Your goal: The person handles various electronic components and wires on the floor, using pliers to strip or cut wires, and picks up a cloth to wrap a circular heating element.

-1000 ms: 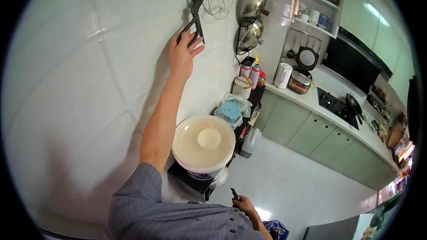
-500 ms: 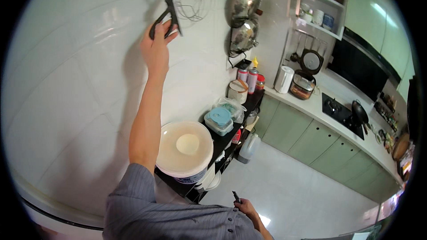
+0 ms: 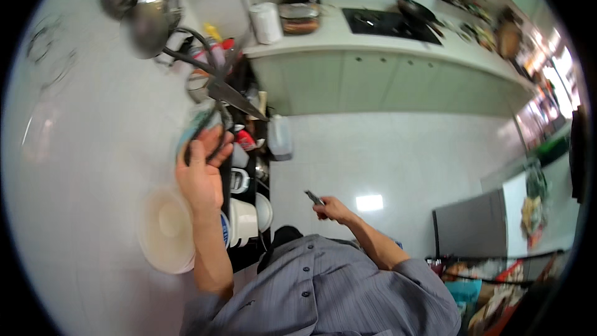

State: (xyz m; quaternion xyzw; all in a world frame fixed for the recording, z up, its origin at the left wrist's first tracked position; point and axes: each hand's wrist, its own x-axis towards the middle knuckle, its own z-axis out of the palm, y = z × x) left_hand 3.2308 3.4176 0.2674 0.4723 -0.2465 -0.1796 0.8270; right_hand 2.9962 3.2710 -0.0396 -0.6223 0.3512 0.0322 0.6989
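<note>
My left hand point(image 3: 202, 174) grips the lower handle loop of large black scissors point(image 3: 230, 94), whose blades and other loop reach up past the shelf at the left wall; the picture is blurred there. Below it stands a white lidded bucket point(image 3: 163, 227) on the dark shelf, beside smaller white tubs point(image 3: 242, 221). My right hand point(image 3: 336, 210) is lower down, closed on a small dark utility knife point(image 3: 314, 198) with its tip pointing up and left, over the floor.
Ahead runs a counter point(image 3: 298, 65) with a hob point(image 3: 388, 25) and pan. Steel pots point(image 3: 149, 22) and a wire rack point(image 3: 50, 50) hang left. A plastic jug point(image 3: 280, 140) stands by the shelf. A grey appliance point(image 3: 469, 230) and cluttered rack point(image 3: 497, 298) are at right.
My left hand has brought the scissors down and away from the wall hooks. The view has turned right, toward the counter and floor. My right hand still holds the knife.
</note>
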